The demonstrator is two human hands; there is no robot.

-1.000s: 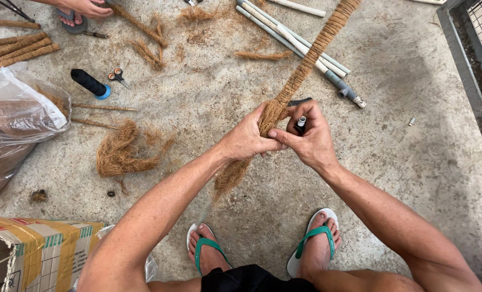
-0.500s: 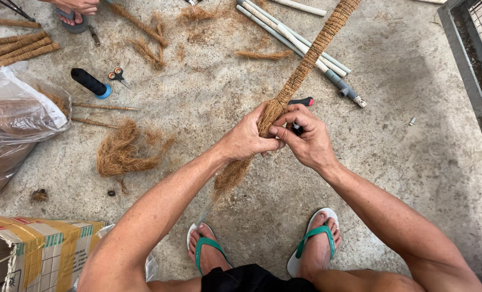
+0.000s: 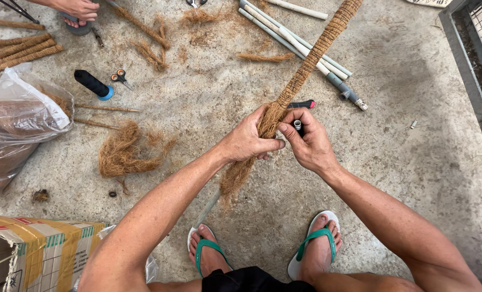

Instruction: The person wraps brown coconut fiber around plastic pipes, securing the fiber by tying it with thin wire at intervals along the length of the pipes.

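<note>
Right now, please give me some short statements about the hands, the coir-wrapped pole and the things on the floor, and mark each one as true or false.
1. The left hand grips the coir-wrapped pole. True.
2. The right hand is empty. False: it holds a small spool.
3. The black thread cone stands upright. False: it lies on its side on the concrete floor.
4. Small scissors lie beside the thread cone. True.
5. The loose coir clump lies inside the plastic bag. False: it lies on the floor.
</note>
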